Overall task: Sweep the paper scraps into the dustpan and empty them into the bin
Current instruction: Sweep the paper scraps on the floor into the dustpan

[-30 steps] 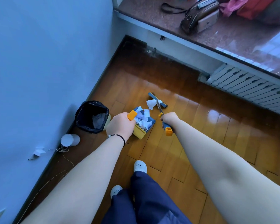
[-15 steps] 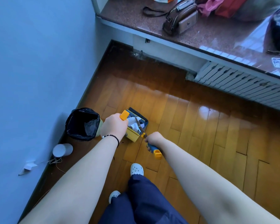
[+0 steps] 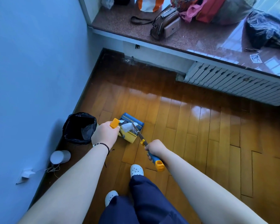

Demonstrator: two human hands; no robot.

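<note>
My left hand (image 3: 104, 136) is clamped on the orange handle (image 3: 114, 123) of the dustpan (image 3: 131, 130), keeping the pan level, I judge, so the paper scraps (image 3: 127, 126) stay inside it, just beside the black-lined bin (image 3: 79, 128). My right hand (image 3: 154, 147) is closed around the broom handle (image 3: 152, 155), apparently pinning the scraps with the brush end. The handle's long axis runs diagonally, its orange cap toward me and its far end into the pan.
</note>
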